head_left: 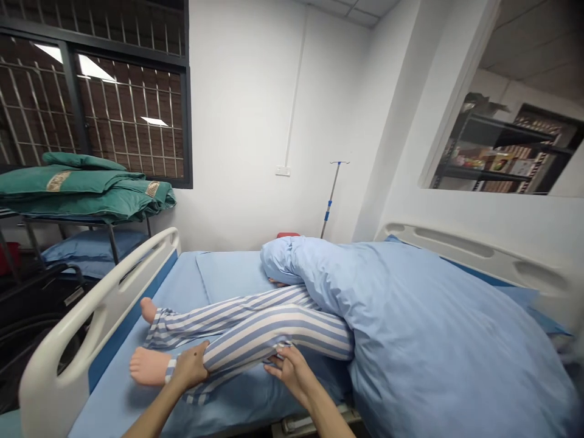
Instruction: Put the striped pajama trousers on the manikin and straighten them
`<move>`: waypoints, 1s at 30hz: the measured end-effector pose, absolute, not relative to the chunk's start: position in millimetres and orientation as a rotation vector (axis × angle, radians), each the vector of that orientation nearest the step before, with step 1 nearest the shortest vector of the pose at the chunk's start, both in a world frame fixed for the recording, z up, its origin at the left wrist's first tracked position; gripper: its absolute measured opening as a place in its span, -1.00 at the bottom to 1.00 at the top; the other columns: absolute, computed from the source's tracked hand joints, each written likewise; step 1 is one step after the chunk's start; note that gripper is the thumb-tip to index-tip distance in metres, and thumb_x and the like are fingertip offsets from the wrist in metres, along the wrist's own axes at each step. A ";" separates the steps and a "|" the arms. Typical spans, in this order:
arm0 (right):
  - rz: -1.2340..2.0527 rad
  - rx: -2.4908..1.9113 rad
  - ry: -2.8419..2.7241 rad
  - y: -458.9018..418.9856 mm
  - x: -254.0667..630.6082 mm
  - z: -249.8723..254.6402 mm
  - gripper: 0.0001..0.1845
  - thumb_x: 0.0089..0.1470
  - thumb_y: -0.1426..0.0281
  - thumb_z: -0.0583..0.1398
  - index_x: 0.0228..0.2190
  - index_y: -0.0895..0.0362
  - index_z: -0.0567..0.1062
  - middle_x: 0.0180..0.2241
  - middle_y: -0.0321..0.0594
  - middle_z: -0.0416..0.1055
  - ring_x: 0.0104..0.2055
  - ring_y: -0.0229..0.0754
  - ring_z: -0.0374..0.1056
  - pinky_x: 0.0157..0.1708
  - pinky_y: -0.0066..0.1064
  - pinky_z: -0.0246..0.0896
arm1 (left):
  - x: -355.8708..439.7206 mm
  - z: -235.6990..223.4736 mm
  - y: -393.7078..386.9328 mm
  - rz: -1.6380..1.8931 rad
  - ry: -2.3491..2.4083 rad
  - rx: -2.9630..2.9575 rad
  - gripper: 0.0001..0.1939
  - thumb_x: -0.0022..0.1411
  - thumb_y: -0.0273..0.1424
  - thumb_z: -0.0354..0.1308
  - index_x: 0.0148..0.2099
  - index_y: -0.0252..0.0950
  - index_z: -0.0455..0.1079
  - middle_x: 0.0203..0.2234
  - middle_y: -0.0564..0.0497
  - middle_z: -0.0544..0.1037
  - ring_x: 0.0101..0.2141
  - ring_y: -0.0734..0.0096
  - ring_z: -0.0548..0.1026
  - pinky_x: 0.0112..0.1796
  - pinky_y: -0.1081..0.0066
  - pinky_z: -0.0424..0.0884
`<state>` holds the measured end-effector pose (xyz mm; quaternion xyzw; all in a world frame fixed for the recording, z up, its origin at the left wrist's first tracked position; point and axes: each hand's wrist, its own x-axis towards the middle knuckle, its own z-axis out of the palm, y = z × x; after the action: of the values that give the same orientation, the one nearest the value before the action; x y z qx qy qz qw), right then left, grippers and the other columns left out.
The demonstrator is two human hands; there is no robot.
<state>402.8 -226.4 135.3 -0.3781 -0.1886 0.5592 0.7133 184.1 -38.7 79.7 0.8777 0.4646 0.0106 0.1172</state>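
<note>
Two hands: left hand (189, 366) grasping the manikin's striped trouser leg (255, 347), right hand (291, 372) pinching its cloth. Two bare feet (146, 366); one blue quilt (438, 328).

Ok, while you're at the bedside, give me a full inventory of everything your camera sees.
manikin legs: one pair, blue-and-white striped trousers, on the bed
hospital bed: one, blue sheet, white side rails, centre
duvet: one, light blue, right of the legs
folded linens: one stack, green, on a metal rack, left
pillow: one, blue, under the linens
IV pole: one, silver and blue, behind the bed
red object: one, red, behind the duvet
barred window: one, dark frame, upper left
shelving: one unit, dark, through a wall opening, upper right
left hand: one, gripping the lower leg
right hand: one, pinching the trouser fabric
</note>
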 end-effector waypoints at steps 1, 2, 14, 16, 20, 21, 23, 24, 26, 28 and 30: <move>1.262 -0.808 -0.386 -223.3 395.6 125.6 -0.71 -0.30 0.36 0.33 -0.47 0.11 0.35 -0.34 -0.26 0.44 -0.26 -0.11 0.36 -0.20 -0.19 0.21 | 172.8 82.1 -34.2 0.029 1.362 2.606 -0.24 -0.23 -0.48 0.04 0.15 -0.24 0.14 -0.05 -0.07 0.44 -0.05 0.13 0.37 -0.12 0.32 0.25; 1.283 -0.780 -0.352 -219.8 388.3 114.8 -0.71 -0.31 0.35 0.33 -0.47 0.11 0.36 -0.33 -0.27 0.44 -0.25 -0.10 0.36 -0.20 -0.18 0.21 | 161.7 85.2 -30.0 0.019 1.354 2.646 -0.24 -0.23 -0.48 0.03 0.14 -0.24 0.15 -0.06 -0.07 0.45 -0.05 0.11 0.38 -0.12 0.30 0.25; 1.337 -0.705 -0.036 -182.4 335.2 8.8 -0.66 -0.40 0.28 0.36 -0.50 0.05 0.37 -0.47 -0.35 0.43 -0.33 -0.10 0.40 -0.21 -0.20 0.26 | 94.3 109.7 -6.5 -0.078 1.212 2.907 -0.44 -0.17 -0.54 0.04 -0.01 -0.30 0.26 -0.18 -0.12 0.46 -0.15 0.07 0.36 -0.14 0.21 0.14; 1.371 -0.737 -0.033 -185.7 333.4 3.4 -0.66 -0.38 0.27 0.35 -0.51 0.05 0.35 -0.55 -0.37 0.37 -0.30 -0.08 0.41 -0.24 -0.25 0.26 | 91.4 97.9 -4.2 -0.142 1.246 2.868 -0.43 -0.20 -0.52 0.07 -0.03 -0.28 0.27 -0.17 -0.10 0.45 -0.16 0.09 0.36 -0.16 0.23 0.16; 1.417 -0.905 -0.055 -203.4 330.0 -2.7 -0.61 -0.40 0.24 0.36 -0.49 0.08 0.34 -0.47 -0.31 0.42 -0.25 -0.02 0.42 -0.32 -0.31 0.24 | 87.4 63.5 -6.4 -0.235 1.314 2.827 -0.42 -0.21 -0.54 0.05 -0.02 -0.29 0.29 -0.15 -0.12 0.45 -0.15 0.11 0.36 -0.12 0.21 0.16; 1.423 -0.955 -0.066 -209.1 329.4 -3.0 -0.59 -0.41 0.24 0.36 -0.47 0.08 0.34 -0.39 -0.27 0.44 -0.25 -0.02 0.42 -0.33 -0.32 0.24 | 87.3 55.6 -8.0 -0.226 1.322 2.848 -0.41 -0.20 -0.54 0.04 0.00 -0.31 0.29 -0.13 -0.13 0.45 -0.13 0.10 0.35 -0.09 0.20 0.14; 1.431 -1.054 -0.097 -220.4 328.2 -1.0 -0.56 -0.40 0.26 0.36 -0.40 0.06 0.36 -0.30 -0.23 0.46 -0.27 -0.06 0.42 -0.37 -0.36 0.23 | 88.0 43.6 -10.9 -0.201 1.345 2.884 -0.38 -0.18 -0.56 0.02 0.05 -0.33 0.26 -0.10 -0.16 0.43 -0.09 0.09 0.32 -0.05 0.19 0.10; 1.437 -1.102 -0.121 -225.3 327.5 1.9 -0.54 -0.39 0.26 0.36 -0.35 0.06 0.36 -0.29 -0.22 0.46 -0.29 -0.09 0.42 -0.39 -0.38 0.21 | 88.7 39.7 -11.9 -0.194 1.362 2.891 -0.37 -0.16 -0.57 0.01 0.07 -0.33 0.25 -0.09 -0.16 0.42 -0.09 0.09 0.32 -0.04 0.18 0.10; 1.451 -1.168 -0.211 -232.7 324.7 13.9 -0.52 -0.36 0.25 0.35 -0.31 0.07 0.37 -0.30 -0.20 0.45 -0.32 -0.12 0.42 -0.43 -0.42 0.18 | 90.2 35.3 -13.0 -0.178 1.385 2.902 -0.39 -0.12 -0.57 -0.03 0.08 -0.33 0.25 -0.10 -0.16 0.42 -0.10 0.10 0.33 -0.05 0.17 0.10; 1.454 -1.157 -0.358 -236.1 319.9 37.7 -0.58 -0.32 0.24 0.33 -0.37 0.11 0.38 -0.27 -0.17 0.44 -0.30 -0.14 0.40 -0.43 -0.44 0.16 | 91.3 33.6 -13.1 -0.158 1.403 2.916 -0.42 -0.07 -0.57 -0.06 0.07 -0.35 0.26 -0.12 -0.17 0.43 -0.11 0.10 0.34 -0.07 0.17 0.12; 1.415 -1.085 -0.534 -237.7 313.8 74.3 -0.63 -0.29 0.23 0.32 -0.42 0.14 0.38 -0.22 -0.13 0.43 -0.26 -0.13 0.39 -0.40 -0.42 0.17 | 91.8 32.7 -13.0 -0.127 1.426 2.929 -0.44 -0.05 -0.57 -0.07 0.07 -0.37 0.26 -0.14 -0.20 0.44 -0.12 0.10 0.34 -0.07 0.17 0.12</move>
<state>313.8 -237.7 74.3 -0.4676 -0.2299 0.6097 0.5973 91.8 -13.0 32.7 0.8968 0.4368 -0.0389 -0.0591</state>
